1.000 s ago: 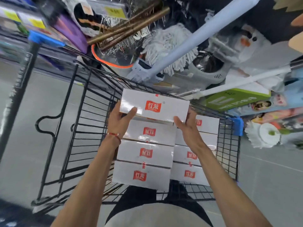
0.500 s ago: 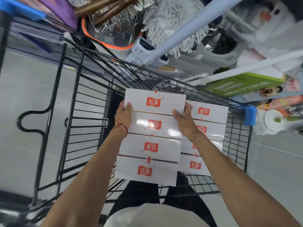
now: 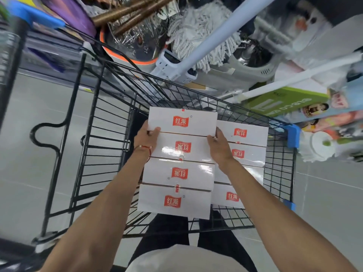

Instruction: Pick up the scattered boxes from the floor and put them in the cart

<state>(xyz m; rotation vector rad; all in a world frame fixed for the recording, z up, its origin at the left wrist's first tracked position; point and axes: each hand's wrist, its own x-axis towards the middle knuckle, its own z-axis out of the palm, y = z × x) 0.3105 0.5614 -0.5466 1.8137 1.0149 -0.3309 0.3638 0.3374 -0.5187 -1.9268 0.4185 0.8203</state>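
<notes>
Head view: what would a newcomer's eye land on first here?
Two rows of white boxes with red logos sit in the black wire cart. The left hand and right hand grip the farthest box of the left-side row at its ends. Beyond the cart, a white mop head stands out.

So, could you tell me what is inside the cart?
The cart holds two rows of white boxes with red logos. The left hand and right hand grip the far box. The right forearm covers part of the right row; anything beneath is hidden.
</notes>
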